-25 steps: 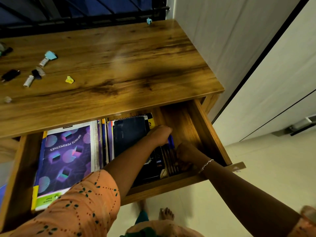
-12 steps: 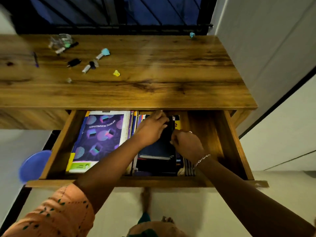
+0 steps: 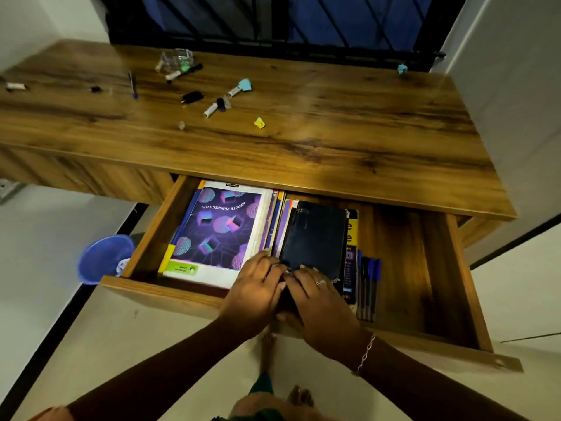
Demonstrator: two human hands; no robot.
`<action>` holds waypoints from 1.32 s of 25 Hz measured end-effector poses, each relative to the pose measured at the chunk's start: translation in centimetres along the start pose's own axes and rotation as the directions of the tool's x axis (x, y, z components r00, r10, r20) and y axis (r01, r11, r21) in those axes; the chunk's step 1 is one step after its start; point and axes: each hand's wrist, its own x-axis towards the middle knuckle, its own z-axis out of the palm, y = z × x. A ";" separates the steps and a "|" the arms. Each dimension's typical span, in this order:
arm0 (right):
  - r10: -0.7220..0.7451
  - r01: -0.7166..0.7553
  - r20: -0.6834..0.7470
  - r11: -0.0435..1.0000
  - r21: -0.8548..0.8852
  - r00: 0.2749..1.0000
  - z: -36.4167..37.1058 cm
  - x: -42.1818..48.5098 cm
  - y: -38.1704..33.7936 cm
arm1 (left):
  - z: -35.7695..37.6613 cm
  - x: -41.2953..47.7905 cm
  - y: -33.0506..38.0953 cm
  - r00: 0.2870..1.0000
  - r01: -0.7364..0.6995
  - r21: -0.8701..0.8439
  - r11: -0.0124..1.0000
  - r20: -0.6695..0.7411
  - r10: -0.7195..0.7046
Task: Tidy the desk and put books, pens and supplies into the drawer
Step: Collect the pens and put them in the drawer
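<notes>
Left grip (image 3: 258,288) and right grip (image 3: 323,303) meet at the dark notebook's (image 3: 315,235) near end, its length running straight ahead. Right grip lies spread flat; left's hold I cannot tell.

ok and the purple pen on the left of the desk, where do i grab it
Pinch the purple pen mid-barrel from above, grip closing across it left to right: it lies flat on the desk top, pointing roughly away from you, bare wood either side.
</notes>
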 end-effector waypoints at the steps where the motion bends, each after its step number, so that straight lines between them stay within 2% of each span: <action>1: -0.020 0.019 -0.024 1.000 -0.018 1.000 0.2 -0.3 -0.1 | 0.1 -0.3 0.1 0.999 -0.038 0.041 0.998 0.000 0.038; 5: -0.158 0.144 -0.118 0.983 -0.116 0.980 0.3 -0.5 0.2 | 1.5 -0.7 -1.1 0.998 0.007 0.070 0.998 0.068 -0.012; 9: -0.177 0.146 -0.164 0.972 -0.183 0.970 0.3 1.1 1.2 | 1.2 1.1 -1.4 1.000 -0.006 0.057 0.998 0.030 0.004; 12: -0.206 0.167 -0.172 0.962 -0.216 0.963 0.2 3.0 3.1 | 0.9 3.9 -2.2 0.998 0.056 0.005 0.998 -0.009 -0.056; 14: -0.209 0.167 -0.176 0.960 -0.225 0.962 0.2 4.5 4.4 | 1.5 5.5 -3.3 0.997 0.078 -0.050 0.996 0.002 -0.078; 16: -0.185 0.140 -0.181 0.962 -0.236 0.966 -0.1 6.2 5.6 | 2.2 7.1 -4.5 0.998 0.043 -0.065 0.997 0.053 -0.039; 20: -0.132 0.097 -0.135 0.967 -0.237 0.982 -0.9 9.7 7.9 | 2.5 10.5 -6.8 0.984 -0.020 0.015 1.000 0.179 0.017; 24: -0.016 0.012 -0.014 0.969 -0.248 1.000 -1.6 13.2 10.1 | 2.5 13.5 -9.4 0.945 -0.024 0.155 0.988 0.326 -0.028; 27: 0.049 -0.045 0.011 0.965 -0.260 0.999 -1.8 15.1 11.5 | 2.6 15.2 -10.8 0.912 -0.057 0.240 0.969 0.407 -0.047; 30: -0.007 -0.017 -0.086 0.960 -0.278 0.996 -2.0 16.7 12.2 | 2.9 16.6 -11.1 0.905 -0.036 0.311 0.950 0.413 -0.101; 32: -0.014 -0.031 -0.158 0.960 -0.279 0.987 -1.9 17.6 12.0 | 3.5 17.0 -10.8 0.940 0.004 0.346 0.938 0.320 -0.122; 33: -0.008 -0.047 -0.189 0.958 -0.284 0.982 -1.9 17.8 11.9 | 3.9 17.1 -10.6 0.936 0.017 0.327 0.945 0.326 -0.129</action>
